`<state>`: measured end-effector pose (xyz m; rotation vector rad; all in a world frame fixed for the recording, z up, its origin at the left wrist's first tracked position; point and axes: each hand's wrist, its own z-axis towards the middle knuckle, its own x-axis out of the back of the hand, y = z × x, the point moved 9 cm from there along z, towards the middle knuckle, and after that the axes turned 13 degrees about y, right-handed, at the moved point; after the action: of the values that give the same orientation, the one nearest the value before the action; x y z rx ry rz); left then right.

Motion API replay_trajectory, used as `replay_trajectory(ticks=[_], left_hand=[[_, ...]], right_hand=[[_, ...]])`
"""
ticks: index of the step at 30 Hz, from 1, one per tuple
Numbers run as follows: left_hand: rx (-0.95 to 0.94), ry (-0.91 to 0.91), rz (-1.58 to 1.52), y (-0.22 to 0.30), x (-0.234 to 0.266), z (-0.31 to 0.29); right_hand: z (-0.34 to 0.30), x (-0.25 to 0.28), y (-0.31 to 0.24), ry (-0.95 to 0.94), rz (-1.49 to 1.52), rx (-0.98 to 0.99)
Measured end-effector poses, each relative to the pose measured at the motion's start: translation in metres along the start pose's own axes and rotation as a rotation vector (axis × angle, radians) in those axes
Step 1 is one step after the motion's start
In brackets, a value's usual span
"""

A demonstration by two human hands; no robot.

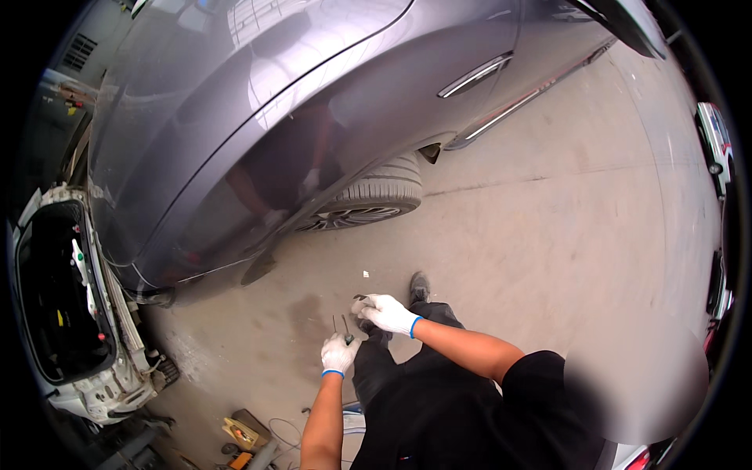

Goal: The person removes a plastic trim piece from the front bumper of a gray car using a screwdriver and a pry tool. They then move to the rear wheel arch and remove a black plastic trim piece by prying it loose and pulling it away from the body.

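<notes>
My left hand [338, 355], in a white knit glove with a blue cuff, is closed around a hand tool [348, 338]. Two thin dark rods stick up from it; its exact kind is unclear. Higher and to the right, my right hand [388, 314] wears a matching glove. Its fingers are pinched together, with a small dark piece [360, 297] at the tips that is too small to name. Both hands hover above the floor in front of my legs, apart from the grey-purple car [337, 102]. The car's front wheel [380, 192] is turned outward.
A white car body part [82, 395] with a large dark opening stands at the left. At lower left lie a yellow-and-brown box [244, 429] and a thin cable [283, 431]. My shoe [421, 287] rests on the concrete floor [540, 243]. Other vehicles line the far right.
</notes>
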<state>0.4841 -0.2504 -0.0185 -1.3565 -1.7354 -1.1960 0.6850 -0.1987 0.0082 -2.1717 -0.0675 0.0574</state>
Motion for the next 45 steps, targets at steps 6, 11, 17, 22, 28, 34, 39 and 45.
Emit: replay_trajectory(ticks=[6, 11, 17, 22, 28, 34, 39, 45], left_hand=[[-0.038, 0.065, -0.026, 0.003, -0.069, 0.047], [-0.084, -0.098, 0.053, -0.069, -0.206, 0.113], [-0.113, -0.041, 0.144, -0.150, -0.383, 0.199], [-0.210, -0.203, 0.239, -0.124, -0.445, 0.256], [-0.150, -0.325, 0.145, -0.123, -0.436, 0.232], [-0.033, -0.168, -0.176, -0.155, -0.416, 0.285], [-0.046, -0.275, -0.115, -0.130, -0.406, 0.258], [-0.120, -0.304, -0.157, -0.128, -0.420, 0.265]], right_hand=[[0.080, 0.000, 0.110, -0.069, -0.414, 0.195], [0.183, -0.023, 0.244, -0.100, -0.481, 0.192], [0.279, -0.063, 0.305, -0.172, -0.569, 0.358], [0.336, -0.066, 0.284, -0.154, -0.852, 0.583], [0.396, -0.051, 0.352, -0.080, -0.714, 0.259], [0.427, -0.054, 0.359, -0.098, -0.944, 0.347], [0.415, -0.061, 0.365, -0.098, -0.756, 0.148], [0.430, -0.068, 0.364, -0.119, -0.767, 0.104]])
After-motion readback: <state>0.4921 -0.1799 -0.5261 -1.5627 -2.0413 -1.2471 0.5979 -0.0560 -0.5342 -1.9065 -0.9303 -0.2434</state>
